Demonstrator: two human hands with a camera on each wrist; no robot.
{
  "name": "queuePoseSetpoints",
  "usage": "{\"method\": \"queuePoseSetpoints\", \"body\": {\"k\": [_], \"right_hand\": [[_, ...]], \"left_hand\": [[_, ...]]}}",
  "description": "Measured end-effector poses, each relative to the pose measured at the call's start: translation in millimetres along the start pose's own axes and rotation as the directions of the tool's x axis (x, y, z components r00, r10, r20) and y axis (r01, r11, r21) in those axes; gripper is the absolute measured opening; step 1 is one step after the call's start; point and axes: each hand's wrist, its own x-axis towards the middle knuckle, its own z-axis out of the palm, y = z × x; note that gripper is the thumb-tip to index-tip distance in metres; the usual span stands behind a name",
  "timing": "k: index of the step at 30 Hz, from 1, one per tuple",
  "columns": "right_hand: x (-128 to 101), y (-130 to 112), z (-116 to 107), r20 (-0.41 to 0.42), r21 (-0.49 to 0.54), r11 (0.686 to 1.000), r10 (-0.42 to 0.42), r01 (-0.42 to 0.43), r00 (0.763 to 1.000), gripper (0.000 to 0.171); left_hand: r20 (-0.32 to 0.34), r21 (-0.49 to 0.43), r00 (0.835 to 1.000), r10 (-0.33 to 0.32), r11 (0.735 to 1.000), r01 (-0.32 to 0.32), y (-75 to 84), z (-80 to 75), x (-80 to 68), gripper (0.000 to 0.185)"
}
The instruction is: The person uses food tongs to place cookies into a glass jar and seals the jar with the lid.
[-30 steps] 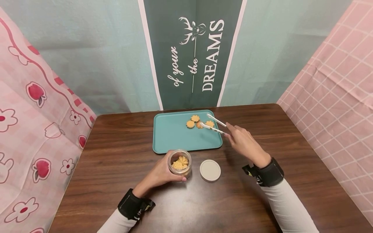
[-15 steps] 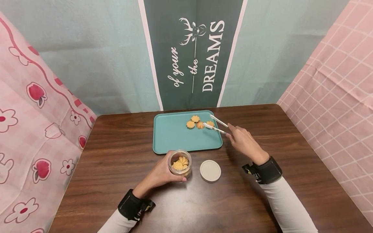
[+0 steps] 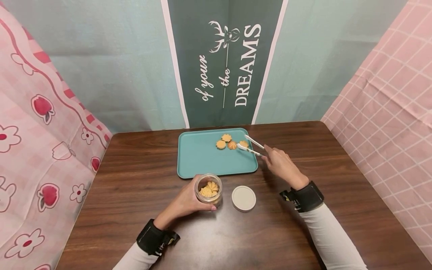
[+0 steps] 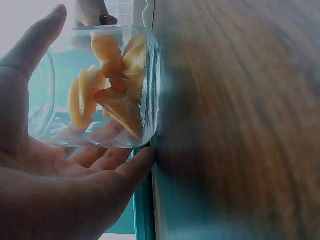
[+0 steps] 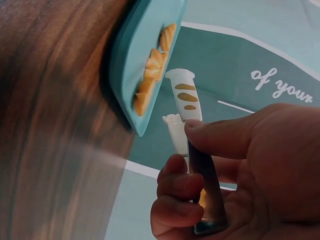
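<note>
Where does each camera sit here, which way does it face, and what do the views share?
Head: worn on the head, facing forward and down at the table; the left hand, right hand and white sleeves show.
Left wrist: worn there, facing the jar sideways; mostly the left hand shows.
Right wrist: worn there, facing the tongs and tray; the right hand shows.
Shared: head and right wrist both show the tongs and tray.

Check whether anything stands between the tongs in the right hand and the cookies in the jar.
Only the near rim of the tray lies between tongs and jar, and it looks low enough to clear. The jar is open; the lid lies beside it, and the left hand grips its side.
</note>
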Motion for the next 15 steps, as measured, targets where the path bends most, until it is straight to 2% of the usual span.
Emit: {"method": "queuePoseSetpoints", "body": {"k": [15], "right_hand": [[4, 3, 12, 0.035, -0.005, 0.999, 0.038, -0.038, 0.999, 0.047]], "left_hand": [[-0.003, 0.008, 1.000, 0.007, 1.000, -0.007, -0.4, -0.4, -0.1, 0.097]]}}
